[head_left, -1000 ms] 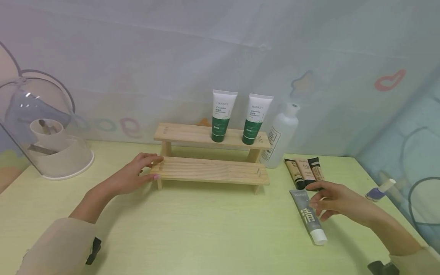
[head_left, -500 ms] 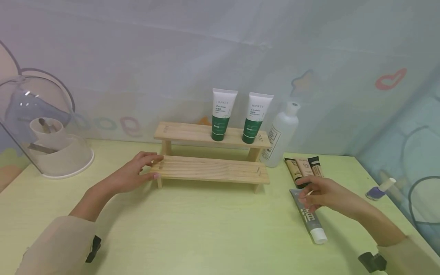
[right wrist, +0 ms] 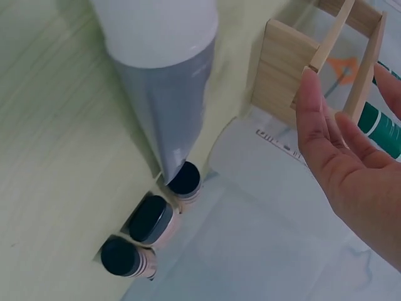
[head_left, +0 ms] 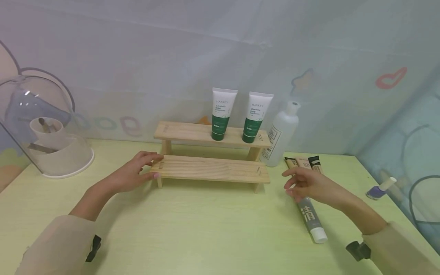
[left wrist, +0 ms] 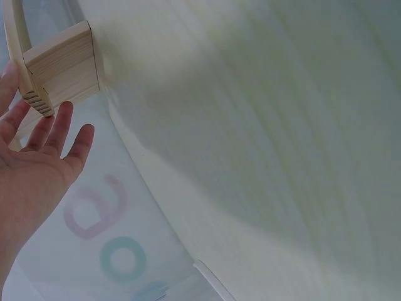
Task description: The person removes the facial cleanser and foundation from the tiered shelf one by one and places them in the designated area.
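A two-step wooden rack stands on the pale green table. My left hand rests against the left end of its lower shelf, fingers straight on top and thumb at the edge; the left wrist view shows the hand spread beside the shelf end. My right hand hovers empty, fingers relaxed, just right of the rack's right leg, above the top of a grey tube. In the right wrist view the hand is near the rack's end, with the grey tube below it.
Two green-and-white tubes stand on the upper shelf. A white bottle stands right of the rack, three small beige tubes lie beside it, and a nail polish bottle lies far right. A clear domed holder sits far left.
My right hand has moved left and slightly up, from over the grey tube's middle towards the rack's right end. The left hand and the rack have stayed put.
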Demonstrator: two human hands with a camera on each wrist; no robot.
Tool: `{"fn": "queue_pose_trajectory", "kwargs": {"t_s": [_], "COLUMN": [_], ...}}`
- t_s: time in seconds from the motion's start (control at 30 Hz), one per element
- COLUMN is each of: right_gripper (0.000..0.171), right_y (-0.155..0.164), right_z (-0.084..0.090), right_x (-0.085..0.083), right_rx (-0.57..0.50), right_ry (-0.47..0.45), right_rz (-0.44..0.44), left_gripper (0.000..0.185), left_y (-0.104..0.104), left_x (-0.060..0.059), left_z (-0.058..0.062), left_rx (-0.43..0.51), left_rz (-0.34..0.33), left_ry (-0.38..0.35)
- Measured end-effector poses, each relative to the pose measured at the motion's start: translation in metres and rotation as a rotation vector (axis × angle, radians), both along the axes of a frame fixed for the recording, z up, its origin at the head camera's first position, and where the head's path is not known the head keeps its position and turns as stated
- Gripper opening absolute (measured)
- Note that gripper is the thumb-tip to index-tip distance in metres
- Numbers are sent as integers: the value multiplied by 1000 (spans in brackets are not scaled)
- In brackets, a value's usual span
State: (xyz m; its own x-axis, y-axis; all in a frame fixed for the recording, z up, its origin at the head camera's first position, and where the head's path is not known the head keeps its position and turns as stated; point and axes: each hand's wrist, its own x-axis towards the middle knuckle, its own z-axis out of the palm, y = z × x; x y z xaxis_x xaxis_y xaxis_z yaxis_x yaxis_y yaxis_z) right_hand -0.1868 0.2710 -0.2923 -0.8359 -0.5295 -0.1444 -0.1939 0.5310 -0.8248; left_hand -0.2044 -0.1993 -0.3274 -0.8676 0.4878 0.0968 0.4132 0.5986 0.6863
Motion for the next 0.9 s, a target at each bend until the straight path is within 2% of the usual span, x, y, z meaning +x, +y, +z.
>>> {"fn": "queue_pose_trajectory", "kwargs": {"t_s": [0.53,0.9], "right_gripper": [46,43], "right_y": [-42,-70], "right_z": [7,10], "right_x": [-11,-22], "right_rx": [61,19], "right_ry": [85,149], "right_rz": [16,49], "left_gripper": [52,52], "left_y": [-1,-2], "left_x": [-1,-2], "left_z": [-2,-3], "left_rx": [4,6], "left_rz": [-4,0], "left_ry": [1,3]}}
